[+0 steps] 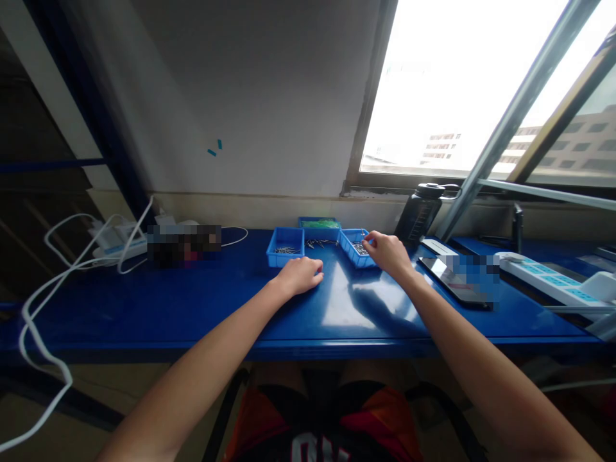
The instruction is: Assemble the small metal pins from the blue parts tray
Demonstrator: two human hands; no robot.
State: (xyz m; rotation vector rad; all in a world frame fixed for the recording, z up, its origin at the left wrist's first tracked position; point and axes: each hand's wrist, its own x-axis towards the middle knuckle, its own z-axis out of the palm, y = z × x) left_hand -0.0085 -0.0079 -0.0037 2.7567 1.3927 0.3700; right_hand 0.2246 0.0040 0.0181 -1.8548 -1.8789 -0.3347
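Note:
My right hand (pixel 387 252) is over the right blue bin (pixel 362 260), thumb and finger pinched together at its rim. Whatever sits at those fingertips is too small to name. Small shiny metal pieces (pixel 359 248) lie inside that bin. My left hand (pixel 301 275) rests on the blue table just in front of the left blue bin (pixel 285 260), its fingers curled in and their contents hidden. Thin metal pieces like screws (pixel 285 250) lie in the left bin. More of them (pixel 320 243) lie by the back blue bin (pixel 308 233), which holds green plastic (pixel 320 223).
A black bottle (pixel 419 213) stands behind my right hand. Right of it are a tablet (pixel 455 280) and a white power strip (pixel 548 277). White cables and plugs (pixel 115 244) crowd the left end of the blue table (pixel 206 308). A window is at the back right.

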